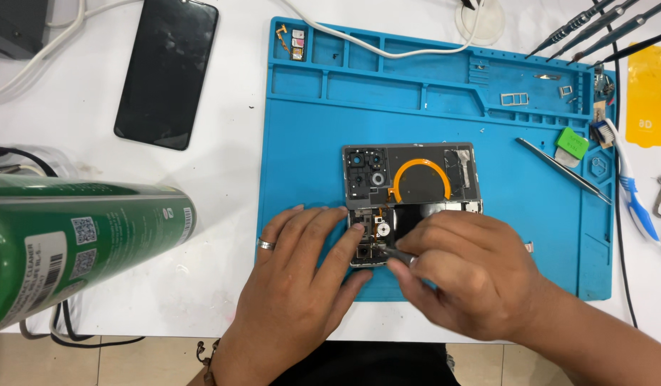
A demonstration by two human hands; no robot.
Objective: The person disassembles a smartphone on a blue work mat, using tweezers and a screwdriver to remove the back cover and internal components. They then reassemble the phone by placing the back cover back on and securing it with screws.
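Left hand (302,275) lies flat on the blue mat (309,157), fingers spread a little, and its fingertips press on the near end of the opened phone (409,204) to keep it down. It holds nothing, and a ring sits on one finger. The right hand (463,275) is curled tight around a thin metal tool (398,254), and the tip of the tool touches the small parts inside the phone. The phone lies in the middle of the mat with its back off, so you can see the camera parts and an orange curved strip (420,171).

Long tweezers (563,170) lie on the mat to the right, well apart from the hands. A toothbrush (630,182) lies at the mat's right edge. On the white bench (209,186), a black phone screen (167,71) rests to the left. A big green spray can (66,243) lies very close to the camera on the left.
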